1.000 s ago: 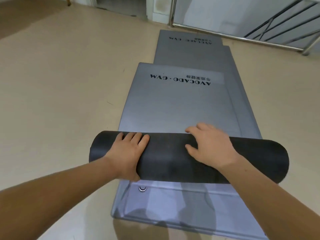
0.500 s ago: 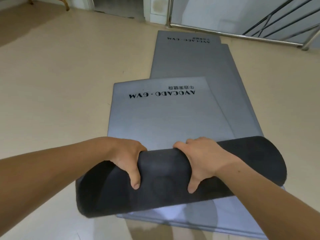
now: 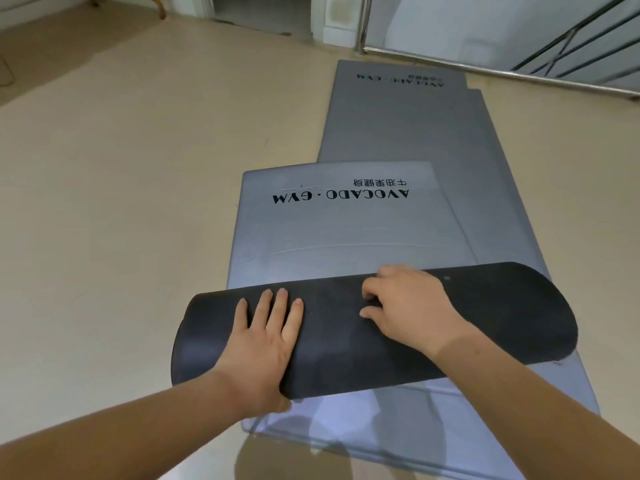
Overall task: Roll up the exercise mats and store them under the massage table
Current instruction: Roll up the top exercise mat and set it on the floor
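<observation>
The top grey exercise mat (image 3: 343,230), printed AVOCADO·GYM, is partly rolled into a thick black roll (image 3: 485,320) lying across the stack in front of me. My left hand (image 3: 263,341) presses flat on the left part of the roll, fingers straight. My right hand (image 3: 408,306) rests on the roll's middle with its fingertips bent onto the black surface. Under it lies a second grey mat (image 3: 415,133) stretching away, and another mat's edge (image 3: 485,109) shows on its right. The massage table is not in view.
Beige floor (image 3: 138,202) spreads wide to the left. A metal stair railing (image 3: 571,39) and its base rail run along the far right. A doorway (image 3: 263,12) and a wooden chair leg (image 3: 159,8) stand at the far end.
Both hands have let go of their grip around the roll and now lie on top of it. The roll has turned forward, and less flat mat shows ahead of it.
</observation>
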### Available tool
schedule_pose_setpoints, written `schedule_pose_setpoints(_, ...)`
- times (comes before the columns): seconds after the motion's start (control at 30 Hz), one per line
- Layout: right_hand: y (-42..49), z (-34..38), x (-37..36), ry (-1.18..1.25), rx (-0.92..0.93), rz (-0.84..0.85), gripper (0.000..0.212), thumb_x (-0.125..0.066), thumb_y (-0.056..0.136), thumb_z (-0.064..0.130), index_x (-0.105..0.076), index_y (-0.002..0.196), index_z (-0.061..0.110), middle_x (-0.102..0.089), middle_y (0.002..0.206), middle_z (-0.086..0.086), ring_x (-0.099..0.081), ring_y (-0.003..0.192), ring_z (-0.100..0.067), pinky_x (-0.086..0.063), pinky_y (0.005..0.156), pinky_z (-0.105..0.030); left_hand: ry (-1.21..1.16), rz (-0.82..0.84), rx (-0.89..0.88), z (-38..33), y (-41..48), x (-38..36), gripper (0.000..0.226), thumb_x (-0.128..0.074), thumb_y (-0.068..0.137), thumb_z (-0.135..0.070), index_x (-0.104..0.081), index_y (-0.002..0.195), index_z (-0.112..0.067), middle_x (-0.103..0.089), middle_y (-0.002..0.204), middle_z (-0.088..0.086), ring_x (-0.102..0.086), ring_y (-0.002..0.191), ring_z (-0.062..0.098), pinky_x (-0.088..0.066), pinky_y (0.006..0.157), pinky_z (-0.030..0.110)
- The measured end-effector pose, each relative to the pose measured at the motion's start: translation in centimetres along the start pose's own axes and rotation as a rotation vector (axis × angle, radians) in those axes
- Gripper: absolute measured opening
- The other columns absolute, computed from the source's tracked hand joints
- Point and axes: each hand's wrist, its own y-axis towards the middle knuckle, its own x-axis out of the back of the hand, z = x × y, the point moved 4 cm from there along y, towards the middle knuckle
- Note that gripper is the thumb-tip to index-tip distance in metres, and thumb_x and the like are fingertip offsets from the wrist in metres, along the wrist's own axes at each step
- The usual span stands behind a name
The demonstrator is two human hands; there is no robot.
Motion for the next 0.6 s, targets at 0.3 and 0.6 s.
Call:
schedule_pose_setpoints(0.3, -1.9, 0.5, -4.8, -0.189, -0.072, 0.083, 0.134, -0.077, 0.073, 0.07, -0.001, 0.169, 0.015, -0.011, 0.174, -0.023, -0.011, 0.162, -0.04, -0.013, 0.128, -0.063, -0.199, 0.03, -0.113, 3.8, 3.5, 5.5, 0.123, -0.079, 0.045, -0.08, -0.029, 0.15, -0.038, -0.057, 0.133, -0.014, -0.061, 0.113, 0.016, -0.055, 0.097, 0.039)
schedule_pose_setpoints(0.6, -1.7, -0.1, 0.0, -0.043, 0.12, 0.272, 0.103, -0.093, 0.047, 0.073, -0.048, 0.13, 0.031, -0.063, 0.113, 0.004, -0.063, 0.101, -0.025, -0.047, 0.089, -0.041, -0.52, 0.502, -0.132, 4.6, 1.8, 7.3, 0.082, -0.102, 0.051, -0.046, -0.06, 0.122, -0.05, -0.068, 0.118, -0.021, -0.068, 0.109, 0.011, -0.059, 0.098, 0.039)
